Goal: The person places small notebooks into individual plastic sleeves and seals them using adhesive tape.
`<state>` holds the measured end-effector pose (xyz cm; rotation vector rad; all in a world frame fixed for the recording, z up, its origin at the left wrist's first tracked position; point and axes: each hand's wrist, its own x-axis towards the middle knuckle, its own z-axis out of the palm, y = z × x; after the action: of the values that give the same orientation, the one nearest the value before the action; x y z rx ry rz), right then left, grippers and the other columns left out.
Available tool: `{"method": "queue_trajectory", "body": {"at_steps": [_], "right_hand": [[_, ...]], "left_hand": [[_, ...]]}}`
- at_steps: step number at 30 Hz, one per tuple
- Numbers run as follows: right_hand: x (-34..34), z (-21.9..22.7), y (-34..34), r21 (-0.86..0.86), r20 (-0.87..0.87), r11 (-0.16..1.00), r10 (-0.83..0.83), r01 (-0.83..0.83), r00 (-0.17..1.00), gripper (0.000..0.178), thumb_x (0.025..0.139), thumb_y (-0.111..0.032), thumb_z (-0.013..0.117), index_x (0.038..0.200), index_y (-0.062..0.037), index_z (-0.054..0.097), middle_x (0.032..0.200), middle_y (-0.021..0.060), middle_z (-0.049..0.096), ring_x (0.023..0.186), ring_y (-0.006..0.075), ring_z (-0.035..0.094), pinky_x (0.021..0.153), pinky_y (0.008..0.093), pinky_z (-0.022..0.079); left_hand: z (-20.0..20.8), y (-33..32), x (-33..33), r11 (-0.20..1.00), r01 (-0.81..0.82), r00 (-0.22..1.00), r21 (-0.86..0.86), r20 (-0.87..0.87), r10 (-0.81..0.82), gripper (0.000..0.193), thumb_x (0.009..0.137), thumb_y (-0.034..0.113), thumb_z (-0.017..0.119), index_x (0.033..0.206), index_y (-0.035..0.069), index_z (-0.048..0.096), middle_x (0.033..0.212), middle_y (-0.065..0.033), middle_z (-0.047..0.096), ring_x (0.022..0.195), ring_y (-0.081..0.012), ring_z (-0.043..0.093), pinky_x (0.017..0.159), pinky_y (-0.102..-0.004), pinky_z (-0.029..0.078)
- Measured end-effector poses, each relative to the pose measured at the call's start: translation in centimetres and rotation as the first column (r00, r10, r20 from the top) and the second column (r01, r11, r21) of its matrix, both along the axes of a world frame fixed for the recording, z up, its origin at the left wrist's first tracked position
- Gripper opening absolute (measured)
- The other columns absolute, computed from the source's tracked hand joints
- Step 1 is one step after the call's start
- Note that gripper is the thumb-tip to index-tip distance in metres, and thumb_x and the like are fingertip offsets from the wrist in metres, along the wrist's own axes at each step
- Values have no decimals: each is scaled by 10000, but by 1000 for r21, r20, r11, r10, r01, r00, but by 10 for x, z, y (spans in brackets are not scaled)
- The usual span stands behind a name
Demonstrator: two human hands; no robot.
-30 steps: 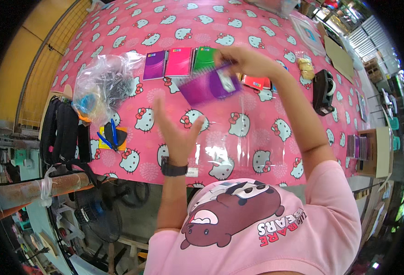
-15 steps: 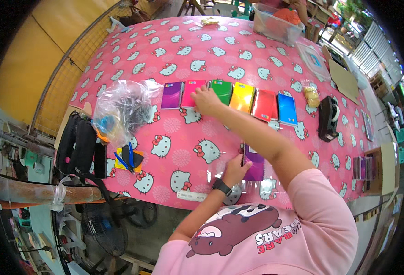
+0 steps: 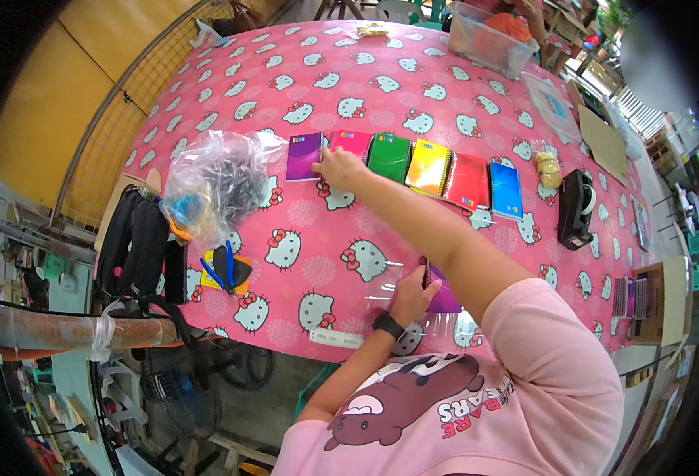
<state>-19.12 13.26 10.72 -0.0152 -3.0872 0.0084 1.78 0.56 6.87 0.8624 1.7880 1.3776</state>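
Note:
A row of small spiral notebooks crosses the table: a purple notebook [image 3: 302, 151] at the left end, then a pink notebook [image 3: 352, 143], a green notebook [image 3: 388, 159], a yellow notebook [image 3: 429, 165], a red notebook [image 3: 466, 178] and a blue notebook [image 3: 505, 190]. My right hand [image 3: 341, 170] reaches over, its bent fingers closed at the right edge of the left-end purple one and covering the pink one's lower part. Close to my body, my left hand [image 3: 415, 298] grips another purple notebook [image 3: 444, 297], thumb on its cover. My right arm hides part of it.
Left of the row lies a clear plastic bag [image 3: 218, 186] with dark contents. Blue-handled pliers [image 3: 227, 274] and a black pouch [image 3: 131, 246] lie nearer. On the right are a tape dispenser [image 3: 574, 210], yellowish rolls [image 3: 548, 170] and stacked notebooks [image 3: 628, 297]. A plastic bin [image 3: 488, 44] stands far back.
My right hand has moved left from the pink notebook to the right edge of the purple one. My left hand stays on its notebook. The whole view has shifted slightly.

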Motion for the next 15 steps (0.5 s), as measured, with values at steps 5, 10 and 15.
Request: {"method": "queue_trajectory", "body": {"at_steps": [5,10,15], "right_hand": [[13,8,33,-327,-135,945,-53,6,989,401,768,-195,563,1154,-119,486,1079,234,503,911,418,569,773,450,496],[72,70,77,-681,-383,724,-229,-106,895,237,678,46,531,898,-25,583,906,148,622,852,265,609,735,362,482],[214,139,117,-838,185,544,224,35,957,144,722,65,530,847,-3,556,851,25,549,884,114,530,789,268,439]], "left_hand": [[-5,6,2,999,26,994,-39,-101,-30,290,803,205,610,996,-4,556,890,-222,620,850,-365,604,722,-420,464],[-28,7,4,998,-15,995,64,-93,20,262,802,184,612,982,3,553,861,-214,616,811,-368,600,707,-422,462],[-37,5,1,996,-52,996,74,71,47,219,845,177,562,962,-8,552,835,-206,606,787,-332,590,689,-394,441]]}}
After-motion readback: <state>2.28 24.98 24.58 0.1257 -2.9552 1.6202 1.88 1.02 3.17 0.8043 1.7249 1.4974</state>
